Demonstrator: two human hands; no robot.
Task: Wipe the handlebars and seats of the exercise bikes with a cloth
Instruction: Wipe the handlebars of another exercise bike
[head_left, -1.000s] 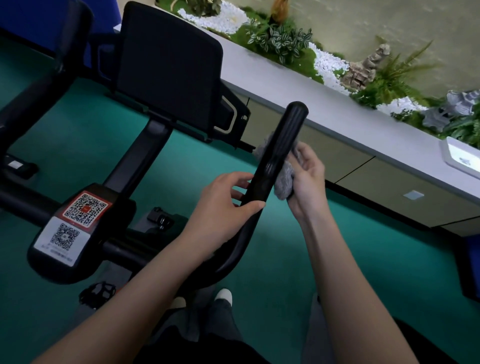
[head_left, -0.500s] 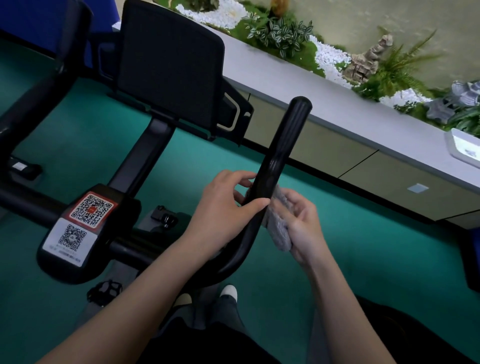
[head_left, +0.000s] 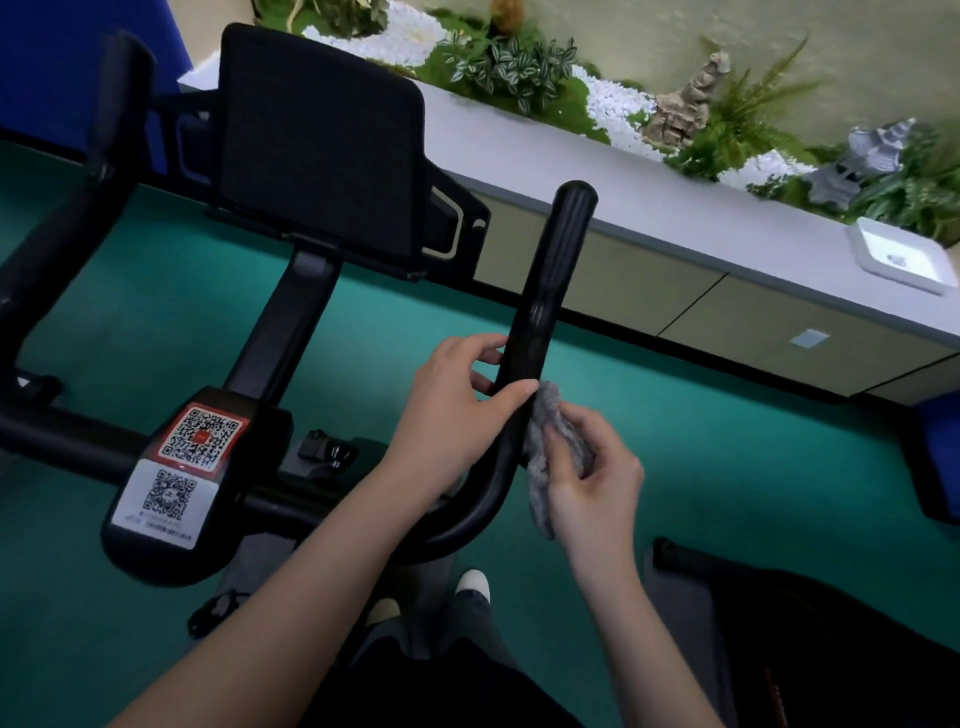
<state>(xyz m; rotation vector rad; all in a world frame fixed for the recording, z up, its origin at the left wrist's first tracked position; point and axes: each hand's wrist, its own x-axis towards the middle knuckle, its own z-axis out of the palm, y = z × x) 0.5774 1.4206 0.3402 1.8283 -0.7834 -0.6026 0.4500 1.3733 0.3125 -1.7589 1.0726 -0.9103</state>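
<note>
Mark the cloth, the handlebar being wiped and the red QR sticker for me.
cloth (head_left: 537, 470): head view, on its bunched grey middle.
handlebar (head_left: 540, 306): head view, on the straight upper grip.
red QR sticker (head_left: 200, 436): head view, on the sticker's centre.

You had soft, even light; a faint sheen ran along the handlebar (head_left: 545, 291), and the edges toward 2 o'clock smeared and bowed.
</note>
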